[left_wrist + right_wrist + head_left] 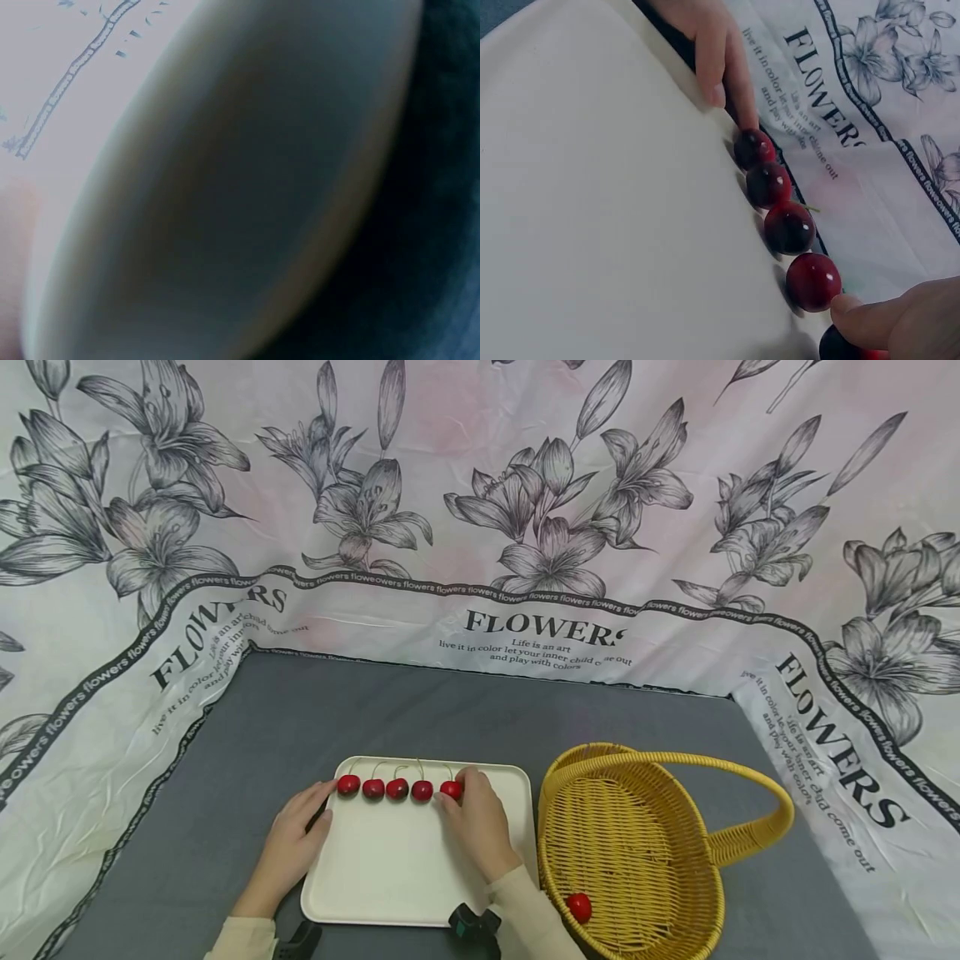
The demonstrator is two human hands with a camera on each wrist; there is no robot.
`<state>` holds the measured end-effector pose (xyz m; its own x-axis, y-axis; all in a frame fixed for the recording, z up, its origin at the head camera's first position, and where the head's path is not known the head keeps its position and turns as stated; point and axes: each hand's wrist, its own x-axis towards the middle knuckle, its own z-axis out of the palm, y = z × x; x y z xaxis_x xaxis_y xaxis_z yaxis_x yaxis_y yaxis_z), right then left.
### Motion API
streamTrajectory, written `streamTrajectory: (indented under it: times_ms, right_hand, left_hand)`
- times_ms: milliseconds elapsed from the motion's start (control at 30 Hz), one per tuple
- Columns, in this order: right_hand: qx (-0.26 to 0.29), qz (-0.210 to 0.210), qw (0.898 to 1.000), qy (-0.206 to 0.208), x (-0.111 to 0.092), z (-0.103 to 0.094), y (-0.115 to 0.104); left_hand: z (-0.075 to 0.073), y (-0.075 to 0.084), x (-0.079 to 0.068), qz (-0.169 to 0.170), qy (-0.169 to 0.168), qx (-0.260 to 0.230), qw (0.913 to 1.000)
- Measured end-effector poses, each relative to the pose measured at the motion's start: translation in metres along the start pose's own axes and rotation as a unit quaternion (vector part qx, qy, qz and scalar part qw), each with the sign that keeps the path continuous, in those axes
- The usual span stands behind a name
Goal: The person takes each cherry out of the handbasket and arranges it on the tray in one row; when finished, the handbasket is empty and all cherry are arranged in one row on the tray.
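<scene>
A row of several dark red cherries (397,789) with thin stems runs along the far side of a cream rectangular tray (390,868). My right hand (482,825) pinches the rightmost cherry (451,790) between thumb and fingers, at the end of the row. On the left, my left hand (291,837) rests on the tray's edge, its fingers fairly straight. In the right wrist view its index fingertip is right at the leftmost cherry (754,149), with the thumb on the rim. A blurred pale shape fills most of the left wrist view.
A yellow woven basket (551,827) with an arched handle (757,835) stands close against the tray's right side. Low on its left inside lies one red cherry (579,907). Grey cloth (315,710) covers the table, and a flower-printed curtain (420,610) encloses the back and sides.
</scene>
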<state>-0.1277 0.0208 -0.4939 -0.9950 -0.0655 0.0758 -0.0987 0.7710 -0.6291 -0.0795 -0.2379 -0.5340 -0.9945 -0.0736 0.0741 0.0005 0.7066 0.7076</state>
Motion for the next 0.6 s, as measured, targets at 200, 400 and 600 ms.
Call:
streamTrajectory:
  times_ms: [200, 400, 600]
  right_hand:
    - [-0.001, -0.006, 1.000, 0.002, 0.0013, 0.0045, 0.0030]
    - [-0.005, -0.017, 1.000, 0.011, 0.0016, 0.0090, 0.0054]
    - [-0.002, -0.028, 0.999, 0.021, 0.0011, 0.0104, 0.0070]
  left_hand:
    - [0.0002, -0.0005, 0.0000, 0.001, 0.001, 0.000, 1.0000]
    - [-0.0005, -0.0004, -0.0006, -0.004, -0.007, -0.005, 1.0000]
    - [-0.0007, -0.0003, -0.0009, 0.004, -0.004, -0.008, 1.0000]
